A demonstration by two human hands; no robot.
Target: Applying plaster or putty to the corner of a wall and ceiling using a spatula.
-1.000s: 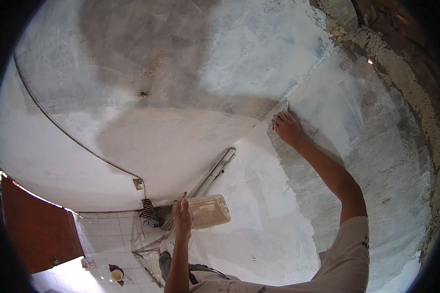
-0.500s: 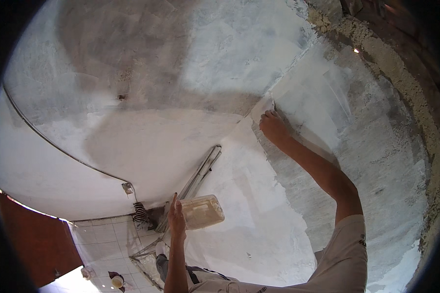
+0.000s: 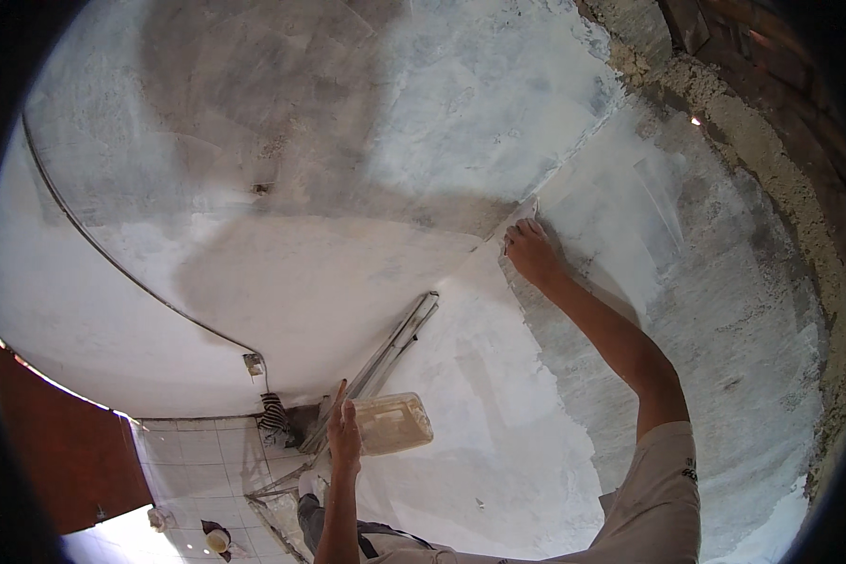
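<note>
Nudged toward the seam (image 3: 567,160), my right hand (image 3: 531,248) pinches a thin blade (image 3: 530,208), left hand (image 3: 345,440) clasping a beige rectangular tub (image 3: 393,426).

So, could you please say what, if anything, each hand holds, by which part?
Left hand: a rectangular tan tray, by its left edge. Right hand: seemingly a small flat tool, mostly hidden, so the held part cannot be told.

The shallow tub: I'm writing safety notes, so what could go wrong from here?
The shallow tub is held at one end by the left hand, so it might tip. The right hand is close to the wall corner; its knuckles could scrape. The metal poles lean nearby and might slip if bumped.
</note>
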